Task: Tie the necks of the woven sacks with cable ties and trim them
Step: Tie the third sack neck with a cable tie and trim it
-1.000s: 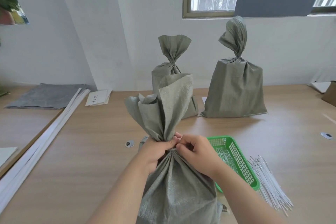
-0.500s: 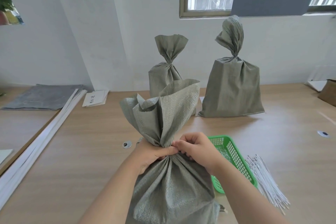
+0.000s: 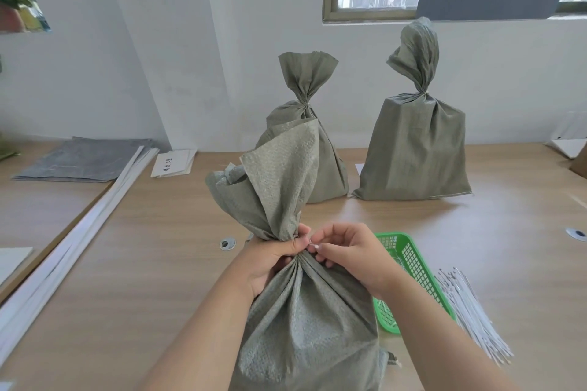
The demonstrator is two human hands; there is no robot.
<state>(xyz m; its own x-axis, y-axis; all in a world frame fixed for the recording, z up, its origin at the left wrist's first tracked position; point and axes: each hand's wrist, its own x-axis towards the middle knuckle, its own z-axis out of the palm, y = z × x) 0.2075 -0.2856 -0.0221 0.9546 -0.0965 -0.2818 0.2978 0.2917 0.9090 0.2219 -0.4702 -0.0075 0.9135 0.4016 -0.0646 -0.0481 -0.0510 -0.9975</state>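
Gripping the gathered neck

Head view — left hand [image 3: 270, 259] curls round the pleated neck of the coarse woven sack [image 3: 305, 320] at 6 o'clock; right hand [image 3: 352, 255] pinches a white cable tie [image 3: 314, 245] — green mesh basket [image 3: 413, 259] at 4 o'clock.

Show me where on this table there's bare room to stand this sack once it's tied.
Widest bare patch: the wood left of the held sack, bordered by the white strips, with only a small grommet. Another lies right of the right tied sack, beyond the cable ties. Crowded: the green basket and ties beside the right hand.
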